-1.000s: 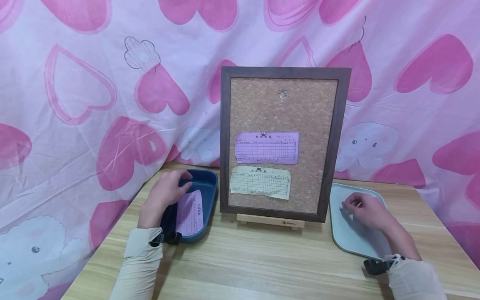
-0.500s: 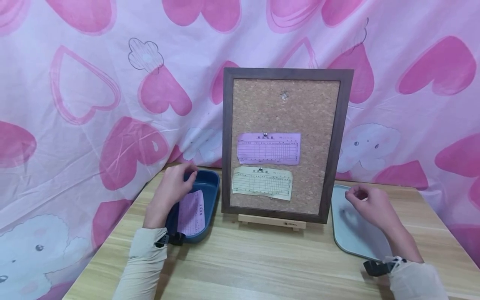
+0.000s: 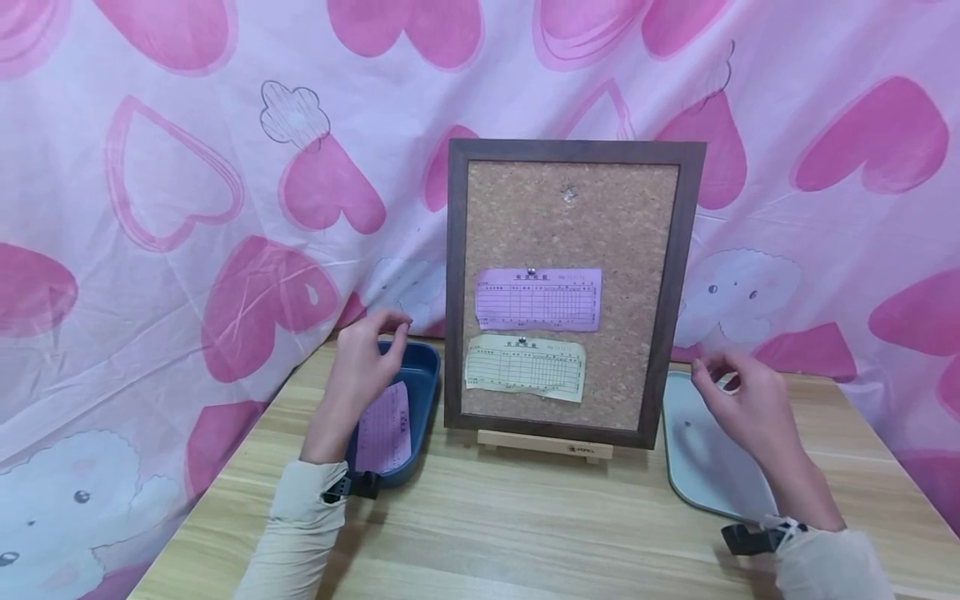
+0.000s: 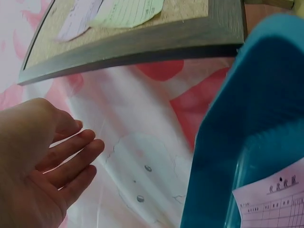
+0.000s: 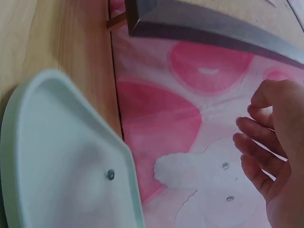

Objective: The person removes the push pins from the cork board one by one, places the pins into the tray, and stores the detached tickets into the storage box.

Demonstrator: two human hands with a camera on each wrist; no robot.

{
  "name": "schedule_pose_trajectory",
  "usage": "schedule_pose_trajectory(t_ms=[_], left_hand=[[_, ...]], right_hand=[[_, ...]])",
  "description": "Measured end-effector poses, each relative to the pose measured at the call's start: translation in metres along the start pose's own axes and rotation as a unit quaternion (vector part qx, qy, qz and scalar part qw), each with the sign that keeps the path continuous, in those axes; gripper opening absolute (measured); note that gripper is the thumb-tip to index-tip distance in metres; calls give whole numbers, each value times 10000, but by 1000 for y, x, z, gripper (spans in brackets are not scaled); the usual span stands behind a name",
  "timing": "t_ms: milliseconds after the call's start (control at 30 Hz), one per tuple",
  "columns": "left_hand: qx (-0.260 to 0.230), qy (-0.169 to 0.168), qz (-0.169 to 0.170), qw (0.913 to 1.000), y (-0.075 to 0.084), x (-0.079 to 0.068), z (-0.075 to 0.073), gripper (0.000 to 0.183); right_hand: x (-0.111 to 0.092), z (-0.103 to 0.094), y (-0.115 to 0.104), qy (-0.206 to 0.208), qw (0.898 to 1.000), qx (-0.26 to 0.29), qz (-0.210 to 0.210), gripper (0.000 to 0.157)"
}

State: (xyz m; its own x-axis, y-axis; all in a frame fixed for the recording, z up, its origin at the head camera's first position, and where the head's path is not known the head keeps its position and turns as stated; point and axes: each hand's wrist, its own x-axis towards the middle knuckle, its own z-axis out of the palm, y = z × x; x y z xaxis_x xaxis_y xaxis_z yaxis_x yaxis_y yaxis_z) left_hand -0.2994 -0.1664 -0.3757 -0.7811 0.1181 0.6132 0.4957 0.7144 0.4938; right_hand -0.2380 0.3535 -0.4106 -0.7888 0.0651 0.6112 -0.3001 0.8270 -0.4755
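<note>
My left hand (image 3: 365,364) is raised over the far left part of the blue tray (image 3: 423,392), with thumb and forefinger near each other. In the left wrist view that hand (image 4: 57,161) shows relaxed fingers and nothing held. A pink receipt slip (image 3: 384,429) lies in the tray. My right hand (image 3: 746,404) hovers over the grey-green tray (image 3: 705,487), its fingers loosely curled and no object showing in them. One small metal pushpin (image 5: 110,175) rests in that tray. Between the hands stands a framed corkboard (image 3: 562,225), bearing a purple slip (image 3: 538,300) and a pale green slip (image 3: 525,369).
A small wooden easel (image 3: 543,442) supports the board on the wooden table (image 3: 540,525). Silver pins fasten both slips at their top edges. Higher on the cork is a shiny star-shaped spot (image 3: 568,193). A pink heart-patterned curtain (image 3: 187,150) hangs behind the table.
Both hands have risen from the trays; the left has also shifted right toward the board. The pushpin in the grey-green tray has come into sight. The slips have stayed put.
</note>
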Motion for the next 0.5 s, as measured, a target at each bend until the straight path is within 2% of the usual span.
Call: schedule_pose_trajectory(t_ms=[333,500], left_hand=[[-117,257,265,9992,15,-1,1,13],[-204,369,437,9982,22,0,1,13]], right_hand=[[1,-1,-34,638,9954,491,-526,20],[2,-2,-55,744,9921,597,-809,22]])
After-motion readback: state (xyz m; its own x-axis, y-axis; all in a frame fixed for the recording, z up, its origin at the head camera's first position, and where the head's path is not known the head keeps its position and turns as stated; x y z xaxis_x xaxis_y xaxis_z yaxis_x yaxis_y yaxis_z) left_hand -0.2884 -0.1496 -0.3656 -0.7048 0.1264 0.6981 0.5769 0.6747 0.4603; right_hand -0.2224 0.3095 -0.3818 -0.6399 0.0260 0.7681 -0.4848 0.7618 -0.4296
